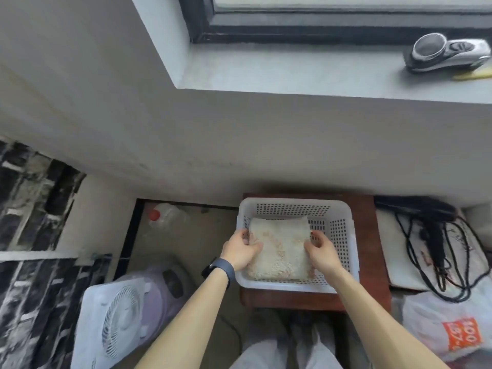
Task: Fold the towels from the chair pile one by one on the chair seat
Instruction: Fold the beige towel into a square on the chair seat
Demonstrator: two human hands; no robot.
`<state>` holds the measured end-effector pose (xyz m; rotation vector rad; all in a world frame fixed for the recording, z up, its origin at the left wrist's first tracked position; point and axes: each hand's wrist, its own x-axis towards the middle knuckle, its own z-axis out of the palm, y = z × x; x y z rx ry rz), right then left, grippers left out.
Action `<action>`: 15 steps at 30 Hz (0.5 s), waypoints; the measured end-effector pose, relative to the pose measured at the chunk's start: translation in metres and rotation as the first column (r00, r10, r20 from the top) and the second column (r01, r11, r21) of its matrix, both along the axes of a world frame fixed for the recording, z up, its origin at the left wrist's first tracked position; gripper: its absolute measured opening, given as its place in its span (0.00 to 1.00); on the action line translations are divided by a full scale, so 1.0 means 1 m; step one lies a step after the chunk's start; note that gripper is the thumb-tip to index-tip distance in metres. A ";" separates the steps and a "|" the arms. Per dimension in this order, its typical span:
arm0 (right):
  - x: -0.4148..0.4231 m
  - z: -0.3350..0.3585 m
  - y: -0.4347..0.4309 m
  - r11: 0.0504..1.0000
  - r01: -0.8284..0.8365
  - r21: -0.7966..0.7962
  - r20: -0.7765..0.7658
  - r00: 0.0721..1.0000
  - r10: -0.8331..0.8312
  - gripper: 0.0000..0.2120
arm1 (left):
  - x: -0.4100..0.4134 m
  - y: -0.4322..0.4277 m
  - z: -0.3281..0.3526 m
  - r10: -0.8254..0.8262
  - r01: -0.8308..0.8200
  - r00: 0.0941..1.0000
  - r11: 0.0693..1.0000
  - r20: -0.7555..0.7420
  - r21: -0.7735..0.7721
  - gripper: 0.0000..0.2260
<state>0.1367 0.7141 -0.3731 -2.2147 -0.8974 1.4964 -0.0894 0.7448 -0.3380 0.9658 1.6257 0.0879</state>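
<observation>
A folded cream towel point(281, 249) lies inside a white perforated plastic basket point(340, 235). The basket stands on a dark red-brown seat point(370, 262) against the wall. My left hand point(241, 251), with a dark band on its wrist, grips the towel's left edge. My right hand point(320, 251) holds the towel's right edge, fingers curled over it. Both hands are inside the basket. No pile of loose towels is in view.
A white box fan point(117, 320) lies on the floor at the left, behind it a plastic bottle with a red cap point(159, 214). A black hair dryer with cable point(431, 225) and a plastic bag point(447, 328) are at the right. A windowsill point(292, 73) juts out above.
</observation>
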 end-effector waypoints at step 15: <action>-0.008 -0.040 -0.009 0.508 -0.861 0.001 0.479 0.446 0.756 0.42 | 0.030 0.016 -0.046 -0.691 0.947 0.065 0.270 -0.720 -0.174 0.25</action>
